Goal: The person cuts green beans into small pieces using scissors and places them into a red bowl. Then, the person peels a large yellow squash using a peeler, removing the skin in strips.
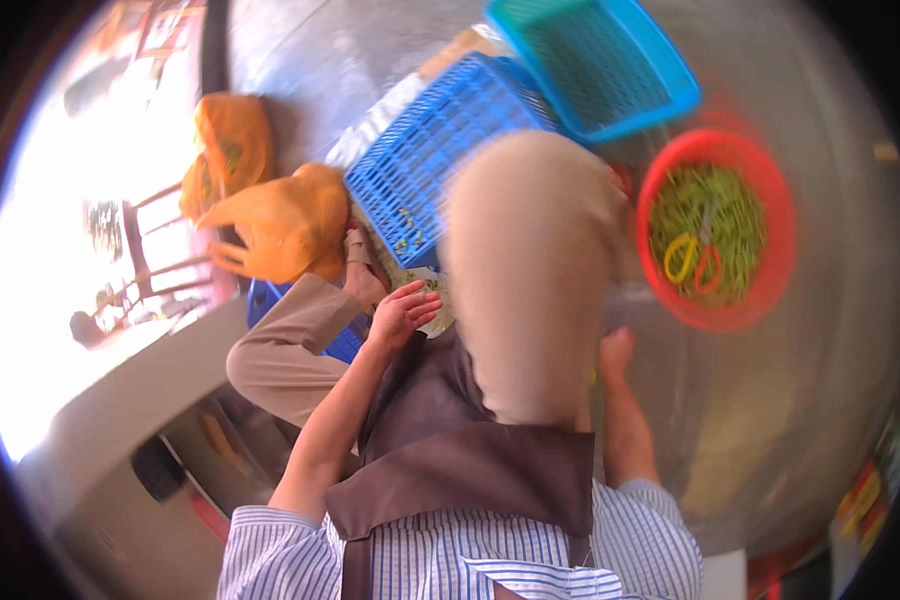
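Observation:
My left hand (405, 313) is held out in front of the brown apron (427, 405), its fingers spread a little and nothing in them. It hovers just short of the near end of a blue plastic basket (412, 180) that has a few green bits inside. My right hand (616, 351) is blurred and partly covered by my raised knee (536, 262) in beige trousers; what it may hold is hidden. Beyond that hand, at the right, stands a red plastic basket (784, 262) of cut green vegetable pieces (735, 195). Scissors (706, 240) with yellow and orange handles lie on top of them.
A turquoise plastic basket (679, 112) stands behind the blue one. Two orange plastic bags (292, 217) (232, 142) sit at the left, beside my sandaled foot (364, 274). Another blue crate (345, 345) shows under my bent left leg. Wooden chairs (139, 247) stand in bright light farther left.

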The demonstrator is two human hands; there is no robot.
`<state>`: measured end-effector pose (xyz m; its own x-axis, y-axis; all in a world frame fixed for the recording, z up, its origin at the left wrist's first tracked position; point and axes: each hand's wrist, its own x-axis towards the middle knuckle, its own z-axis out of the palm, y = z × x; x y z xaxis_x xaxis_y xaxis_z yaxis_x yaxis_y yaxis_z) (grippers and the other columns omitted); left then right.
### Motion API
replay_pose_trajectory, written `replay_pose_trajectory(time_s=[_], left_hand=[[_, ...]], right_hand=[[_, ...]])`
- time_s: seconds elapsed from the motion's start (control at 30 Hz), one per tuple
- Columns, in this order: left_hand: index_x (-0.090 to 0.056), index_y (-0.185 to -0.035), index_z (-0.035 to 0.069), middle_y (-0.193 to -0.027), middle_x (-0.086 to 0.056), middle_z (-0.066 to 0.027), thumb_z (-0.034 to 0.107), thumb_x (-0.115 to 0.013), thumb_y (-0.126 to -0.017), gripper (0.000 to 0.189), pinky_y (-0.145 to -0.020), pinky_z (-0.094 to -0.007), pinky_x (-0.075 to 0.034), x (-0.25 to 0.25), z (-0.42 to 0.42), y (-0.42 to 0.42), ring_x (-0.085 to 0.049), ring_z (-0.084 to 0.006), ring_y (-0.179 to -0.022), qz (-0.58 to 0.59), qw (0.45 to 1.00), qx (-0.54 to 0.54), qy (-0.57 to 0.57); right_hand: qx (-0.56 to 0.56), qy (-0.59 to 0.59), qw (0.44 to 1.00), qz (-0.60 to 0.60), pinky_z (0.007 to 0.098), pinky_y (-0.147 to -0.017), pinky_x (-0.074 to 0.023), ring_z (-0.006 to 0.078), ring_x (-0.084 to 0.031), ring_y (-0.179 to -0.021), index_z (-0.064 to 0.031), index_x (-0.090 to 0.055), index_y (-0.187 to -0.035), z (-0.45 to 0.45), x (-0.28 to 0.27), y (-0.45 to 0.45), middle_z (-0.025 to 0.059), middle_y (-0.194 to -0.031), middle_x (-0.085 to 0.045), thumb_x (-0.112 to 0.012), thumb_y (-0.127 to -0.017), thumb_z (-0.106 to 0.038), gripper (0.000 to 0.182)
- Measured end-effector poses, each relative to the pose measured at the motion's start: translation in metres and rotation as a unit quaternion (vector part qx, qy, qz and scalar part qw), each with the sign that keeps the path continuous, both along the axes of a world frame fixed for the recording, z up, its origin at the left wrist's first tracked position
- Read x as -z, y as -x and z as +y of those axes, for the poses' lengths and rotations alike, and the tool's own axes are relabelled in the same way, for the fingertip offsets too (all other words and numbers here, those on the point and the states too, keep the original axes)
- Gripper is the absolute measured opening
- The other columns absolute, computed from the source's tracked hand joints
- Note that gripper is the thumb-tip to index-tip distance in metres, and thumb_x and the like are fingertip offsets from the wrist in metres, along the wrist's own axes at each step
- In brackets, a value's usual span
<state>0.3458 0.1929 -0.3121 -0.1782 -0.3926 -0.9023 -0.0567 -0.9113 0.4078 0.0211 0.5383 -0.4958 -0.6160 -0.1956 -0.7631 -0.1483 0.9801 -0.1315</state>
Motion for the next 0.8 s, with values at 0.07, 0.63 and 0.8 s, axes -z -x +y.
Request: replay_pose_trajectory(time_s=[0.07,0.63,0.8], left_hand=[[-0.034,-0.142,0.001,-0.128,-0.057,-0.0228,0.005,-0.053,-0.095,0.051,-0.09,-0.0406,-0.053,-0.05,0.002,0.064,-0.063,-0.0341,-0.112,-0.096,0.991,-0.092,-0.005],[-0.038,-0.146,0.032,-0.154,-0.019,-0.0153,0.06,-0.074,-0.073,0.087,-0.108,-0.0629,-0.018,0.064,-0.066,0.137,-0.019,-0.0339,-0.143,-0.544,0.788,-0.088,0.275],[-0.05,-0.134,0.032,-0.15,-0.026,-0.0117,0.049,-0.071,-0.081,0.059,-0.107,-0.0581,-0.021,0.076,-0.063,0.12,-0.025,-0.0322,-0.14,-0.567,0.762,-0.098,0.297]], right_hand=[[0.011,0.0,0.999,-0.038,0.0444,-0.077,-0.0499,0.0357,-0.061,-0.09,-0.0028,-0.058,-0.113,0.012,0.01,0.006,0.0191,-0.101,-0.062,-0.067,-0.082,-0.011,0.033],[0.075,0.371,0.915,-0.137,0.0275,-0.07,-0.0534,0.0125,-0.062,-0.08,-0.0023,-0.06,-0.114,-0.13,-0.062,0.133,0.0086,-0.097,-0.065,-0.062,-0.094,-0.012,0.022],[0.155,0.305,0.939,-0.019,0.0266,-0.071,-0.0528,0.0127,-0.062,-0.082,-0.0024,-0.06,-0.113,-0.108,-0.157,0.229,0.0078,-0.098,-0.065,-0.061,-0.095,-0.014,0.021]])
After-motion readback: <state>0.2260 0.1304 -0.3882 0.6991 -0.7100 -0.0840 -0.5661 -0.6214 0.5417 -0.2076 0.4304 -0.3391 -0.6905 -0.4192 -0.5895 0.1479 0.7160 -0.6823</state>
